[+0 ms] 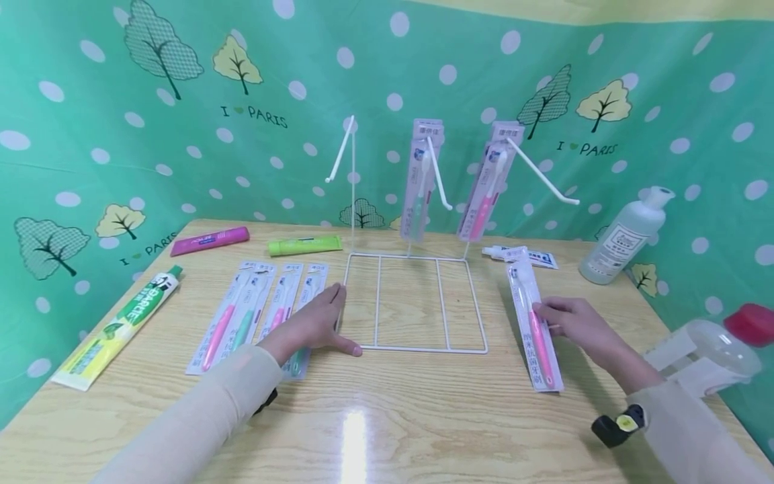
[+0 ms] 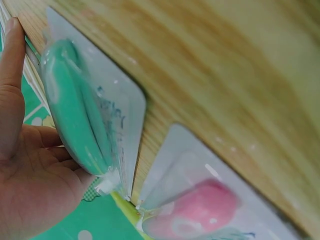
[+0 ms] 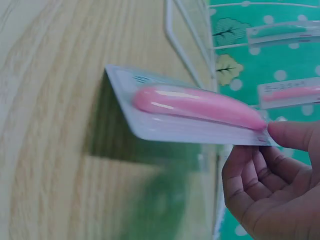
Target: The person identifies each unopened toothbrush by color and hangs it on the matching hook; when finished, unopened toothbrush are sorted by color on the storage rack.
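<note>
My right hand point(image 1: 574, 321) pinches the edge of a packaged pink toothbrush point(image 1: 538, 343) between thumb and fingers, right of a white wire rack point(image 1: 417, 349). In the right wrist view, the pack point(image 3: 195, 107) is held above the table. My left hand point(image 1: 317, 321) rests at the rack's left front corner, fingers and thumb spread along its wires. Partly beneath this hand and forearm lie several packaged toothbrushes point(image 1: 220, 329), pink and green. Green-handled point(image 1: 420, 188) and pink-handled point(image 1: 484, 202) packs hang on the rack's middle and right hooks; its left hook point(image 1: 340, 151) holds none.
Purple point(image 1: 210, 240), green point(image 1: 305, 245) and white point(image 1: 526, 257) tubes lie toward the back. A large toothpaste tube point(image 1: 117, 329) lies far left. At right are a pump-style bottle point(image 1: 625, 238) and a red-capped clear bottle point(image 1: 704, 356).
</note>
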`<control>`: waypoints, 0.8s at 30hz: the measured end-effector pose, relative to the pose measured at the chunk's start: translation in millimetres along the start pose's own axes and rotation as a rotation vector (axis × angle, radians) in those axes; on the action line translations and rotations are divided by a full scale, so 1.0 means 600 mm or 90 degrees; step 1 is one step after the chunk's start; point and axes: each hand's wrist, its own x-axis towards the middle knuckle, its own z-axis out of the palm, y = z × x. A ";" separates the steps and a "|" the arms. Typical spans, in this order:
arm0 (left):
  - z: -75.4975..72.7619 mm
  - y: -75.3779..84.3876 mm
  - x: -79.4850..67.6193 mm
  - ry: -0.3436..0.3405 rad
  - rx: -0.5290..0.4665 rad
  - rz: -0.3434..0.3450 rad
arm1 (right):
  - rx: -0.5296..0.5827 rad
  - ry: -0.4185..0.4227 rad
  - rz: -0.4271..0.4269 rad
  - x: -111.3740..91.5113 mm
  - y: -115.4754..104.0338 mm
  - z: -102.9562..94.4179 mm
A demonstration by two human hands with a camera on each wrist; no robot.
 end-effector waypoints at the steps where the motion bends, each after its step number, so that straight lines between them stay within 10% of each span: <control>1: 0.000 0.000 0.000 0.000 0.001 0.001 | 0.002 0.005 -0.009 -0.005 -0.002 -0.004; 16: -0.001 0.003 -0.002 -0.005 0.006 -0.001 | 0.062 0.077 -0.181 -0.069 -0.019 -0.057; 24: -0.001 0.003 -0.002 -0.003 0.004 0.003 | 0.285 0.032 -0.393 -0.091 -0.034 -0.067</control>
